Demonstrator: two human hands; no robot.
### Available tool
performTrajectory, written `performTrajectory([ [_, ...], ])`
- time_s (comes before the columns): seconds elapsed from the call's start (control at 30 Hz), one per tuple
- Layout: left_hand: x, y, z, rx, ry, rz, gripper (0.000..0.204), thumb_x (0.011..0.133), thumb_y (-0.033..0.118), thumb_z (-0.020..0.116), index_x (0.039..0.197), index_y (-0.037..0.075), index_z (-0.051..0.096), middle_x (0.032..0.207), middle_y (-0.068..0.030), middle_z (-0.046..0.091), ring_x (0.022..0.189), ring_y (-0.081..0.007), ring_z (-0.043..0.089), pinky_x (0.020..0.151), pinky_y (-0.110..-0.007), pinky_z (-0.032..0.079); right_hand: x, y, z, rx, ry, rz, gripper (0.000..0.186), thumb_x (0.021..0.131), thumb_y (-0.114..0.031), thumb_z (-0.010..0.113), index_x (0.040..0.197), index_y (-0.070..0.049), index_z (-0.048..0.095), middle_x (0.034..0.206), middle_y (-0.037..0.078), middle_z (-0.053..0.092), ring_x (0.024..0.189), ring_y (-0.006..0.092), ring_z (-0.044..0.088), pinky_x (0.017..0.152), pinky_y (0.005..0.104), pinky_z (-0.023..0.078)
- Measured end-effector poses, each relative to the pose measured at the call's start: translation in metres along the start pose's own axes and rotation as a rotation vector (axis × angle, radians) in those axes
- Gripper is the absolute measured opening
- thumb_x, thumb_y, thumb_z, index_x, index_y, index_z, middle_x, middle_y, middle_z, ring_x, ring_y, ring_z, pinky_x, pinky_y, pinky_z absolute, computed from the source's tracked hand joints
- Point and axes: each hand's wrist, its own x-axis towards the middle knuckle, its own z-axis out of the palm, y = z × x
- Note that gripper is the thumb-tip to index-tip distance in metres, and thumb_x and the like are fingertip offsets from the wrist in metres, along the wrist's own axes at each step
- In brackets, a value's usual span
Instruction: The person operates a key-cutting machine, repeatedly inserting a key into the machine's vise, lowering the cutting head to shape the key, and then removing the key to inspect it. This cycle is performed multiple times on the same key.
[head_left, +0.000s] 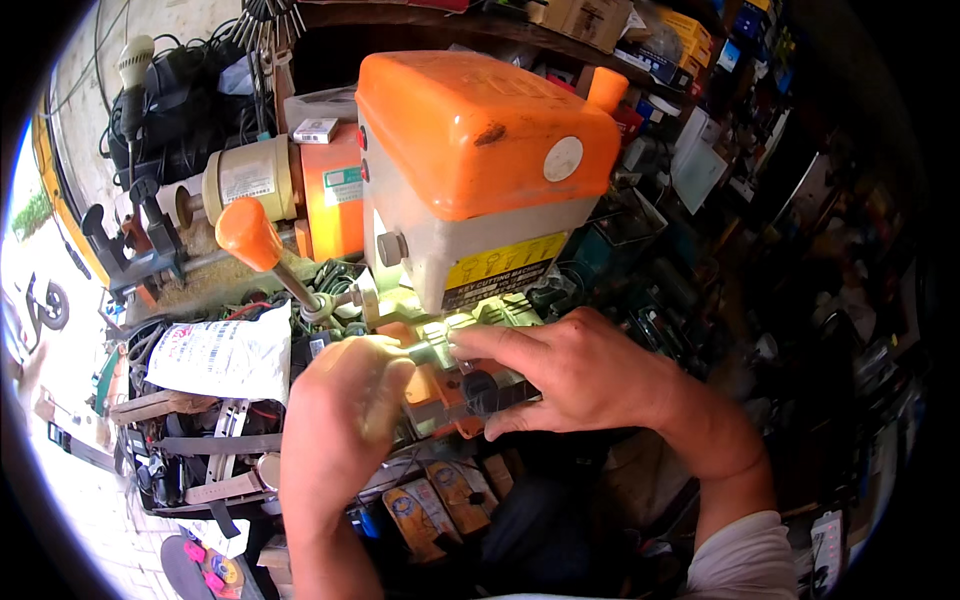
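An orange-topped key-cutting machine stands in front of me, its lamp lighting the clamp area beneath the head. My left hand is closed at the left side of the clamp; its fingertips point into the light, and what they pinch is hidden. From the right, my right hand reaches over the carriage. Its thumb and fingers curve around a black knob, with the index fingertip close to the lit clamp. An orange-handled lever rises on the machine's left, beyond my left hand.
Left of the machine, a white plastic package lies on a crate of tools and metal parts. Behind it sit a cream motor and a small vise. Cluttered shelves fill the right. Small boxes lie below my hands.
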Motion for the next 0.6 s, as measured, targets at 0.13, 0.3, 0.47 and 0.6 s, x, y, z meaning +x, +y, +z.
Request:
performTrajectory([
  [0.13,0.021,0.008,-0.017,0.061,-0.276,-0.206,0.024,0.095,0.015,0.059,0.111,-0.003,0.064,0.09,-0.0194,0.069,0.075,-0.0237,0.064,0.071,-0.035,0.049,-0.001,0.0,-0.001,0.004,-0.027,0.01,0.07,0.072,-0.03,0.083,0.128,-0.004,0.049,0.096,0.015,0.07,0.087,0.0323,0.07,0.07,0.0408,0.056],
  [0.3,0.029,0.008,-0.022,0.169,-0.394,-0.068,0.029,0.088,0.013,0.066,0.111,-0.004,0.061,0.089,-0.0235,0.067,0.079,-0.0377,0.063,0.074,-0.039,0.049,-0.003,0.005,-0.002,0.009,-0.037,0.018,0.07,0.073,-0.029,0.083,0.129,-0.003,0.051,0.102,0.014,0.07,0.092,0.0295,0.07,0.074,0.0388,0.057],
  [0.47,0.01,0.001,-0.011,0.445,-0.202,0.096,0.041,0.084,0.014,0.071,0.117,0.001,0.053,0.1,-0.0224,0.06,0.093,-0.0408,0.058,0.081,-0.046,0.047,-0.001,0.007,0.001,0.034,-0.015,-0.023,0.067,0.072,-0.026,0.083,0.127,-0.003,0.051,0.104,0.013,0.07,0.092,0.0286,0.07,0.073,0.0379,0.057],
  [0.6,0.032,0.007,-0.02,0.389,-0.45,0.151,0.034,0.086,0.014,0.068,0.115,0.002,0.056,0.097,-0.0225,0.063,0.092,-0.0417,0.059,0.079,-0.047,0.047,-0.003,0.007,0.0,0.02,-0.02,-0.02,0.066,0.072,-0.025,0.083,0.127,-0.003,0.051,0.104,0.012,0.07,0.091,0.029,0.07,0.073,0.039,0.056],
])
